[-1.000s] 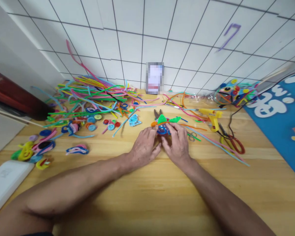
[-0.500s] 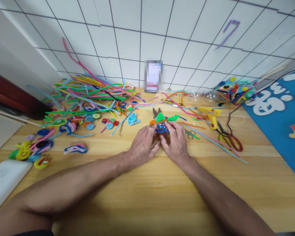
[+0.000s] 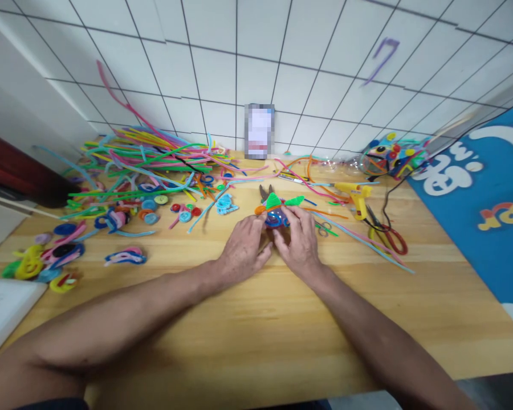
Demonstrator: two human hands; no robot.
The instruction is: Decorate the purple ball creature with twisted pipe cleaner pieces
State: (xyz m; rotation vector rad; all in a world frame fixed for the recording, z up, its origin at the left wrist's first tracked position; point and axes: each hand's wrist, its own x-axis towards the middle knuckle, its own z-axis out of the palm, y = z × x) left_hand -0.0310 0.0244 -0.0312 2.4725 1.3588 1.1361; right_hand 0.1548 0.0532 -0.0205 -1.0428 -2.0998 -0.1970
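Note:
Between my two hands, at the middle of the table, is a small clear plastic ball (image 3: 276, 218) with blue coils showing on it. Green pipe-cleaner triangles (image 3: 273, 200) and an orange coil stick out along its top. My left hand (image 3: 244, 245) grips the ball from the left, thumb low in front. From the right, my right hand (image 3: 300, 239) presses its fingers on the ball's upper side. Just behind the ball lie pliers (image 3: 265, 192), only their dark jaws showing. A light-blue coiled pipe-cleaner piece (image 3: 226, 205) rests left of my hands.
Pipe cleaners (image 3: 154, 151) heap at the back left, with several coiled discs before them. A phone (image 3: 259, 132) leans on the tiled wall. On the right are a yellow glue gun (image 3: 357, 199), red-handled scissors (image 3: 394, 240) and a decorated clear bottle (image 3: 389, 159). A white box (image 3: 8, 313) sits at left.
The whole view has shifted slightly, so things appear further left. Both hands stay on the ball, and its blue coils show a little more clearly.

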